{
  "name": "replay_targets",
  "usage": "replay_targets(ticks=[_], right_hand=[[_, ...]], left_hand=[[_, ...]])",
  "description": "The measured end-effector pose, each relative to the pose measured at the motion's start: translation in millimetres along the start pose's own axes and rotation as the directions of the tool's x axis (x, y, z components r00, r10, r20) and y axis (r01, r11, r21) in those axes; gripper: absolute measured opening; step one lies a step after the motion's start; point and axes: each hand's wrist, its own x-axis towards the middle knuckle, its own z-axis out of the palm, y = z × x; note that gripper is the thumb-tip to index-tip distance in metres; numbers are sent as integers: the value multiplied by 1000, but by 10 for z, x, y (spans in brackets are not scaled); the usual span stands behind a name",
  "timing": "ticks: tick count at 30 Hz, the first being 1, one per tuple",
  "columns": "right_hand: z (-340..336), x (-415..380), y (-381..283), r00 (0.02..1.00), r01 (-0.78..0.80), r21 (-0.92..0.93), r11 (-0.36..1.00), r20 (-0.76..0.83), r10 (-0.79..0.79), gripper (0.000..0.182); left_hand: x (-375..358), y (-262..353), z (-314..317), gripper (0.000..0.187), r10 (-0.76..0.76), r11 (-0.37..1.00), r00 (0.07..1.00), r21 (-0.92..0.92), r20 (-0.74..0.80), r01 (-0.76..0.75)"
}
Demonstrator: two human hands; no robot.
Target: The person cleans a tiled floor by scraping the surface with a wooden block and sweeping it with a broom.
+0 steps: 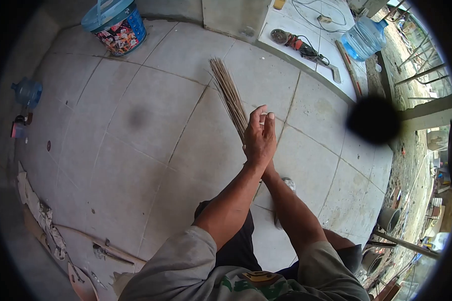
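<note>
A broom of thin brown sticks (228, 93) slants over the floor tiles, its loose tips fanned toward the top of the view. Its lower end passes behind my left hand (259, 140), which lies across in front with fingers bent and thumb and fingertips apart. I see nothing held in that hand. My right hand is mostly hidden behind the left wrist, where my forearms cross. A fingertip (244, 147) shows beside the bundle, and the right hand appears to be wrapped round the broom's hidden end.
A blue-rimmed bucket (118, 30) stands at the upper left, near a water jug (27, 93). On a raised ledge lie an angle grinder (297, 44) and another jug (362, 39). Tools and a cloth (45, 220) line the left wall. A dark round spot blocks part of the right.
</note>
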Motion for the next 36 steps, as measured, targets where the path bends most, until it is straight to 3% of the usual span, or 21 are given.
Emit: replay_targets(ticks=[2, 3, 5, 6, 8, 10, 12, 14, 15, 16, 18, 21, 23, 26, 28, 31, 32, 33, 34, 35, 36], right_hand=[[343, 474, -137, 989, 104, 109, 989, -121, -91, 33], [525, 699, -86, 995, 96, 133, 986, -5, -96, 34], [881, 1291, -43, 969, 85, 172, 981, 215, -121, 36], [868, 1678, -497, 874, -308, -210, 928, 322, 363, 42], [1007, 2071, -328, 906, -223, -206, 953, 317, 281, 44], [926, 2216, -34, 950, -186, -296, 937, 190, 249, 46], [479, 2101, 416, 882, -419, -342, 841, 68, 467, 51], [49, 1700, 1809, 912, -400, -391, 829, -82, 401, 59], [-596, 1354, 1413, 785, -612, -350, 710, -154, 600, 63], [-999, 951, 1609, 712, -694, -316, 647, -168, 682, 66], [-1514, 72, 1954, 517, -855, -266, 444, -405, 754, 69], [-2112, -975, 2323, 209, -942, 126, 311, -504, 838, 71], [-2205, -1166, 2159, 160, -928, 200, 315, -550, 820, 73], [-1716, -761, 1612, 332, -870, 50, 491, -677, 657, 68], [-1239, -291, 919, 550, -751, -26, 660, -577, 604, 61], [-404, 339, 368, 776, -598, -10, 801, -258, 576, 50], [-135, 464, 139, 943, -294, -307, 905, -249, 221, 41], [133, 570, -85, 980, 55, -559, 827, -127, -151, 33], [486, 692, -87, 966, 77, -789, 609, -93, -243, 32], [646, 997, -568, 955, -276, -303, 912, 25, 297, 36], [934, 1124, -573, 985, -126, -188, 974, 91, 145, 41]], left_hand=[[113, 109, -162, 36, -12, 997, 1000, 76, -20, 13], [139, 215, -307, 35, -30, 996, 999, 86, 23, 28], [146, 76, -643, 37, 176, 960, 981, 208, 77, -188], [88, 280, -804, 37, 55, 983, 993, 170, 103, -72], [19, 353, -1106, 34, -138, 962, 988, 245, 64, 118], [7, 388, -1158, 34, -203, 942, 979, 281, 37, 184], [-7, 498, -1034, 33, -303, 933, 953, 211, 17, 292], [-23, 500, -829, 34, -308, 936, 945, 212, 105, 282], [-30, 409, -735, 35, -296, 942, 927, 234, 231, 242], [-17, 327, -647, 36, -275, 949, 894, 248, 352, 195], [-9, 224, -510, 36, -263, 945, 877, 292, 402, 150], [13, 153, -417, 35, -240, 929, 865, 362, 442, 73], [2, 78, -413, 33, -173, 939, 879, 343, 444, 11], [12, 96, -398, 33, -130, 955, 901, 297, 413, 1], [-1, 100, -382, 33, -65, 963, 921, 266, 383, -43], [-55, 149, -381, 32, -32, 961, 940, 267, 340, -64], [-71, 168, -391, 33, 16, 972, 949, 218, 315, -89], [-75, 193, -413, 33, 62, 979, 956, 170, 288, -114], [-63, 227, -450, 33, 57, 978, 959, 176, 278, -110], [-45, 270, -501, 34, 65, 984, 966, 146, 250, -105], [-24, 323, -553, 35, 74, 988, 972, 116, 224, -102]])
